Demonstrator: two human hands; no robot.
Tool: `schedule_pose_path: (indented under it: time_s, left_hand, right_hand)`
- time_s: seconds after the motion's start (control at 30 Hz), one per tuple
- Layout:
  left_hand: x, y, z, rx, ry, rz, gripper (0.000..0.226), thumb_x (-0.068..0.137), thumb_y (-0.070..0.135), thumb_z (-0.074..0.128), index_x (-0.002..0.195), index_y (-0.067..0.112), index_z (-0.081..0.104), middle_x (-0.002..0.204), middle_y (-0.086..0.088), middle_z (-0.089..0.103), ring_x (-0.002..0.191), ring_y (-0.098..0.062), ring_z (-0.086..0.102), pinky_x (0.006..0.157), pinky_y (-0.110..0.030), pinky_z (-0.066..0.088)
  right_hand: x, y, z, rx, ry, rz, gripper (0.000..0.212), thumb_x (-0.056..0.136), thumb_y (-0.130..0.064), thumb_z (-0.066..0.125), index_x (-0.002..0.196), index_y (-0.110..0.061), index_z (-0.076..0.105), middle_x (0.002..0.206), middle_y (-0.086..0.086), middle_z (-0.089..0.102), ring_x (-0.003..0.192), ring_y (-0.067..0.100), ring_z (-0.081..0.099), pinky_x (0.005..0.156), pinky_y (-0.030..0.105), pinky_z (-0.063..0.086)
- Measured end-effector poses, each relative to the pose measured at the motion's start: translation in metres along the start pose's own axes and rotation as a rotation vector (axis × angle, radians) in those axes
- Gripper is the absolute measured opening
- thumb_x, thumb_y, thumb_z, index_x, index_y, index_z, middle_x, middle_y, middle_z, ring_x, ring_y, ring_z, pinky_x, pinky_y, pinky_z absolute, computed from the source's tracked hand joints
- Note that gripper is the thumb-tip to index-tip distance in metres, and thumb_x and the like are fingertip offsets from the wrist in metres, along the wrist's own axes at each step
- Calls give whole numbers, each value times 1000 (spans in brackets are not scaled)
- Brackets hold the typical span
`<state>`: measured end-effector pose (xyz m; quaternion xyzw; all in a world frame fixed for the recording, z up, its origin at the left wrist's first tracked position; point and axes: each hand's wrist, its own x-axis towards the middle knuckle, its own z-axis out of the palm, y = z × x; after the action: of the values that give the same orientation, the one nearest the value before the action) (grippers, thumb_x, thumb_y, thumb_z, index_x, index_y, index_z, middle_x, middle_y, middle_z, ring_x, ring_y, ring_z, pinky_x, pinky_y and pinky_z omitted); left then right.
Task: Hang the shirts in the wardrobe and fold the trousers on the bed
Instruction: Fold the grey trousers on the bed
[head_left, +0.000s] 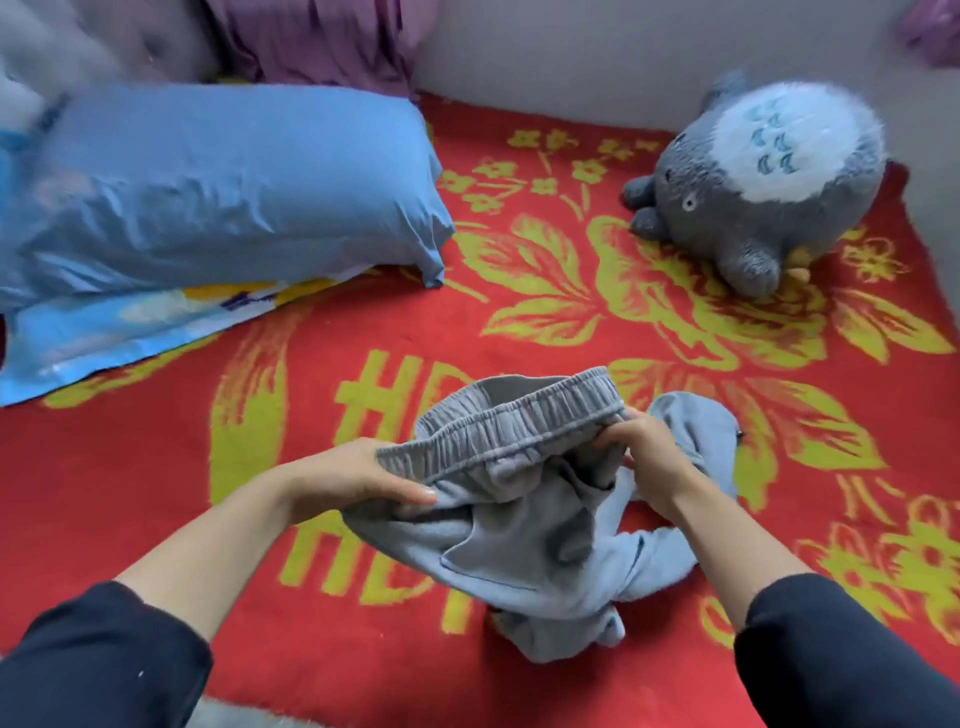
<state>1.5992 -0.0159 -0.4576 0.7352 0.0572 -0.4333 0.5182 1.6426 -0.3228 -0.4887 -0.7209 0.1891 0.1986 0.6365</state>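
Grey trousers (524, 535) with an elastic waistband hang bunched over the bed's red and yellow blanket (415, 332), their legs crumpled on it below and to the right. My left hand (358, 478) grips the left end of the waistband, thumb on top. My right hand (649, 452) grips the right end, fingers curled into the fabric. The waistband is stretched between both hands, lifted off the bed. No shirt or wardrobe is in view.
A blue pillow (218, 187) lies at the back left on a patterned blue pillow (104, 338). A grey plush toy (763, 176) sits at the back right by the wall. Purple fabric (322, 41) hangs at the back.
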Motion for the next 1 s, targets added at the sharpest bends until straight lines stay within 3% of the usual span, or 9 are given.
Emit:
schedule_pose_path:
  time_s: [0.07,0.17,0.23,0.33,0.47,0.6,0.73,0.87,1.0]
  left_hand:
    - [-28,42,2,40,33,96,46,71,38,80,107,11,68,102,-14,71,88,-18,64,83,-35,46]
    - [-70,103,8,124,84,226,13,74,14,78,80,12,67,72,0,65,71,-9,56,65,-20,45]
    - [-97,142,12,212,105,276,20,70,3,77,70,15,61,66,4,58,66,-7,53,55,-17,42]
    - [-130,194,13,392,159,330,23,65,4,80,65,19,62,65,7,60,64,-6,55,55,-18,42]
    - [-169,258,8,510,301,417,19,62,11,83,72,14,68,67,8,65,62,-4,57,59,-20,45]
    - [-204,311,10,555,478,508,16,64,5,81,72,11,69,65,4,65,61,-8,58,57,-19,47]
    - [-247,354,9,666,621,564,14,66,7,80,70,10,67,69,2,66,66,-14,58,59,-23,44]
    - [-289,388,7,689,796,663,15,68,15,83,77,22,73,75,9,67,75,-12,60,60,-19,40]
    - [-315,410,12,661,977,808,32,67,20,84,97,21,74,85,5,68,86,-15,59,70,-24,43]
  right_hand:
    - [-35,-21,-16,86,-42,8,42,43,-15,63,85,-9,63,84,10,59,83,23,51,68,32,39]
    - [-87,-54,-40,140,-172,17,52,46,-25,70,96,-11,67,93,12,66,86,24,57,71,34,42]
    - [-116,-79,-55,99,-238,-6,47,56,-16,70,103,-16,67,96,8,70,87,21,64,74,35,46]
    - [-145,-120,-78,62,-239,-66,60,56,-4,67,115,-17,59,101,8,71,91,23,67,74,35,52]
    - [-177,-194,-107,114,-174,-301,53,57,12,65,105,-10,67,96,10,72,88,23,68,76,31,56]
    - [-205,-260,-119,145,58,-536,44,59,17,62,100,1,67,89,15,70,81,26,67,76,36,55]
    - [-240,-313,-140,-167,443,-836,24,62,11,69,68,-12,63,60,-5,65,57,6,55,55,24,47]
    - [-275,-342,-149,-572,1004,-1076,21,74,-14,63,69,-12,43,58,0,47,61,23,45,55,31,29]
    - [-296,-356,-149,-431,1142,-1236,22,72,-4,57,79,-18,41,76,-3,48,70,22,46,55,28,23]
